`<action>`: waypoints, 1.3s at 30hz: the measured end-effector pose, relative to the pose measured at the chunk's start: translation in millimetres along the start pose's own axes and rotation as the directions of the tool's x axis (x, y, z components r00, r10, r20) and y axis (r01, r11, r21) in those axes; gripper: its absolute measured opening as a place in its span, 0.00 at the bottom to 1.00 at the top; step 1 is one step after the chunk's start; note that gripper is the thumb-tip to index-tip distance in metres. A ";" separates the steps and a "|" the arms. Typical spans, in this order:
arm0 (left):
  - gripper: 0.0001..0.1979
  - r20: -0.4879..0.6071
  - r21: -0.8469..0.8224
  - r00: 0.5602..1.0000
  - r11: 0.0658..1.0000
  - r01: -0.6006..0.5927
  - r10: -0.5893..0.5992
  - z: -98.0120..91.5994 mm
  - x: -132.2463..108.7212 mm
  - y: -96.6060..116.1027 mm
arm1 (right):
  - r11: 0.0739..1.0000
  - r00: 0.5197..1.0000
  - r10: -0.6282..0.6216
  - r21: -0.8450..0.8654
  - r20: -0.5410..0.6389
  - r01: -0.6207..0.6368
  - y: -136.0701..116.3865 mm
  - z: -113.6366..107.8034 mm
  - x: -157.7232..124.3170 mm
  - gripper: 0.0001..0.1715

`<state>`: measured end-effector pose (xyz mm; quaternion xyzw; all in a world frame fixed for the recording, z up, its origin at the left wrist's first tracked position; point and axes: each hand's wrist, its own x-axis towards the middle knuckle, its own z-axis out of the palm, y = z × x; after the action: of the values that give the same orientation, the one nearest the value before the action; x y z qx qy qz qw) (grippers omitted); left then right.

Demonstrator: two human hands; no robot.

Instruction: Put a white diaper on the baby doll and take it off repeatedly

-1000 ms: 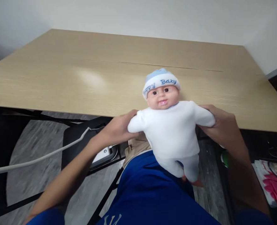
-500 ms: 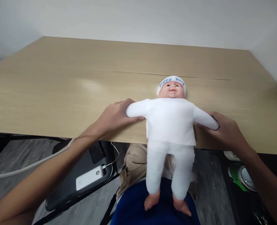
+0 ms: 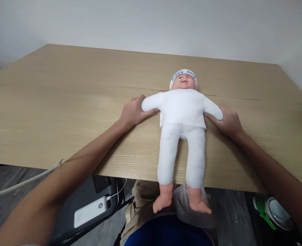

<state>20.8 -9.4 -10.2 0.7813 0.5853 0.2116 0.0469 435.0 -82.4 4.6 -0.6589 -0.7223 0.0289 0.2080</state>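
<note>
A baby doll [image 3: 183, 119] in a white suit and a blue-lettered white cap lies face up on the light wooden table [image 3: 63, 102]. Its bare feet hang over the near edge. My left hand [image 3: 133, 112] is closed round the doll's arm on the left. My right hand [image 3: 226, 120] grips the doll's other arm on the right. Both hands rest on the tabletop beside the doll's torso.
A white wall stands behind the table. Under the near edge sits a black chair with a white power bank [image 3: 90, 212] and a white cable [image 3: 23, 182]. A green and white object [image 3: 272, 212] lies on the floor at the right. My blue-clad lap [image 3: 168, 234] is below.
The doll went from upright above my lap to lying flat on the table, then slid farther onto it. Both hands moved forward with it, still holding its arms.
</note>
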 end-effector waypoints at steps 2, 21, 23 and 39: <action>0.40 -0.031 -0.002 0.999 1.000 -0.003 0.003 6.1 23.5 -5.3 | 0.999 0.998 -0.041 0.019 -0.045 0.042 8.4 11.9 28.0 0.31; 0.41 -0.144 0.042 0.988 0.998 -0.056 0.061 43.8 148.5 -36.2 | 0.998 0.979 -0.070 -0.022 -0.189 0.067 56.2 61.2 159.6 0.38; 0.42 -0.135 0.047 0.988 0.997 -0.066 0.072 43.8 147.3 -37.1 | 0.997 0.981 -0.080 -0.026 -0.177 0.076 59.8 60.4 160.0 0.38; 0.43 -0.064 -0.004 0.998 1.000 -0.023 0.022 41.3 147.6 -48.1 | 0.982 0.982 -0.175 0.057 -0.067 0.179 79.7 45.2 159.1 0.38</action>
<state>26.9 150.7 -22.3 0.7805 0.5773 0.2383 0.0274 487.4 91.9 -20.1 -0.5859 -0.7699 0.0125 0.2526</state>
